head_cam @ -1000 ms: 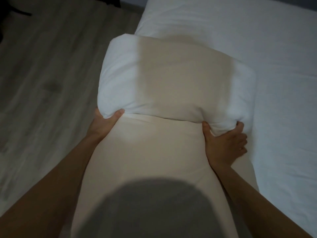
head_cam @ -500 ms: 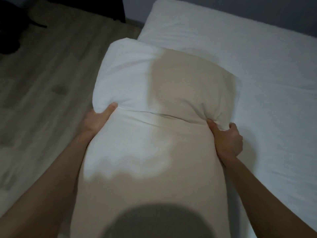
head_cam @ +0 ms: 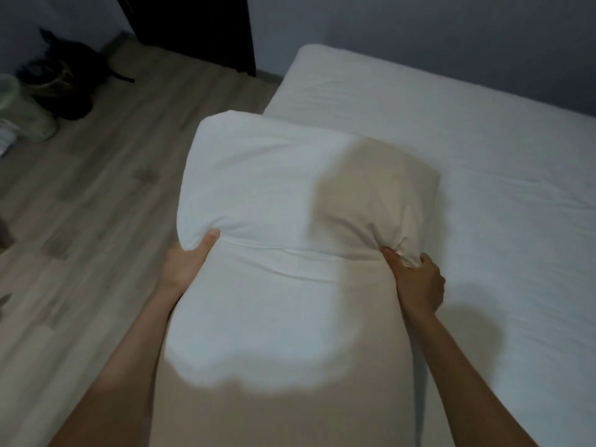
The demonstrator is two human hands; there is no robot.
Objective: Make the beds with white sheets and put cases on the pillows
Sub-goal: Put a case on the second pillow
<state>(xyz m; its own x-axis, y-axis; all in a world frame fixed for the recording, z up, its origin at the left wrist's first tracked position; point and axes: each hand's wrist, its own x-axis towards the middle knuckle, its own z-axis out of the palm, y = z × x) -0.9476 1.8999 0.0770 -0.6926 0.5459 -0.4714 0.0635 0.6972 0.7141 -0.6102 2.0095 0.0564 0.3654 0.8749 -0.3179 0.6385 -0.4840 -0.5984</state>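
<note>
Now, head view: both bare arms reach forward at the bedside.
Pillow (head_cam: 274,317): held over the near edge of the bed (head_cam: 483,162), its far half inside the white pillowcase (head_cam: 258,175).
Left hand (head_cam: 185,266): grips the case's open hem at the left corner, thumb on top.
Right hand (head_cam: 417,282): pinches the bunched hem at the right corner.
Bed: white sheet, lightly creased.
Floor (head_cam: 106,195): wooden, with a dark bag (head_cam: 67,79) by the wall.

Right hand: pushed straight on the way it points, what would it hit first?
The right hand would meet the pillowcase it grips, pillow inside; beyond, probably the white sheet, depth unclear.
</note>
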